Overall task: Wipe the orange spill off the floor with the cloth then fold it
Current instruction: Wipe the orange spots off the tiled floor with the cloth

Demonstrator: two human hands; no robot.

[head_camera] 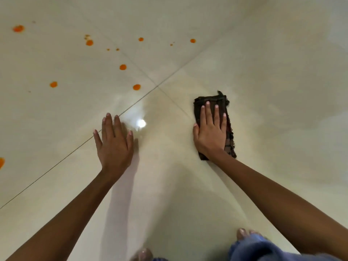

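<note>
A dark brown folded cloth [214, 99] with frayed edges lies on the glossy cream tiled floor [263, 91], right of centre. My right hand [211, 134] presses flat on top of it with the fingers spread, covering most of it. My left hand [114, 142] rests flat on the bare floor to the left, holding nothing. Several round orange spill drops dot the tiles at the upper left; the nearest drop [136, 87] is beyond my left hand, and others [123, 67] [53, 84] [89, 42] lie farther away. The cloth is well apart from all of them.
Dark grout lines cross near the middle of the floor [157, 86]. A bright light reflection [141, 123] sits beside my left hand. My bare toes [243, 233] and blue clothing [250, 247] show at the bottom edge. One orange drop [1, 162] sits at the far left edge.
</note>
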